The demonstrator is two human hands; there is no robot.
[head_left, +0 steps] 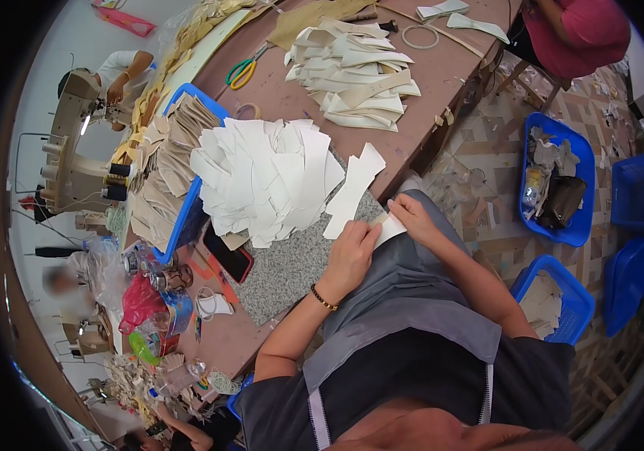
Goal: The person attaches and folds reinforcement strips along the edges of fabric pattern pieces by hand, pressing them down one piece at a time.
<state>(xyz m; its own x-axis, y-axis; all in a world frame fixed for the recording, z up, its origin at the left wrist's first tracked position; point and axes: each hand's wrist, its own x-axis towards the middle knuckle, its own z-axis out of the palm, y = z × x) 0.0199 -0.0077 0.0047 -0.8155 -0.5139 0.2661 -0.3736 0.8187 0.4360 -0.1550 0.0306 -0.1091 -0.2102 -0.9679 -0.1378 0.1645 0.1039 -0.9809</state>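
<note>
Both hands hold a small white piece above my lap at the table edge. My left hand grips its left side with bent fingers, and a beaded bracelet is on that wrist. My right hand pinches its upper right side. Just beyond my left hand, white cut pieces lie on a grey speckled slab. A large heap of white pieces rises to the left. Farther back is a pile of cream pieces on the brown table.
A blue basket of tan pieces stands left, near a phone and scissors. Bags and jars clutter the lower left. Blue bins stand on the floor at right. A person in pink sits at upper right; others are at left.
</note>
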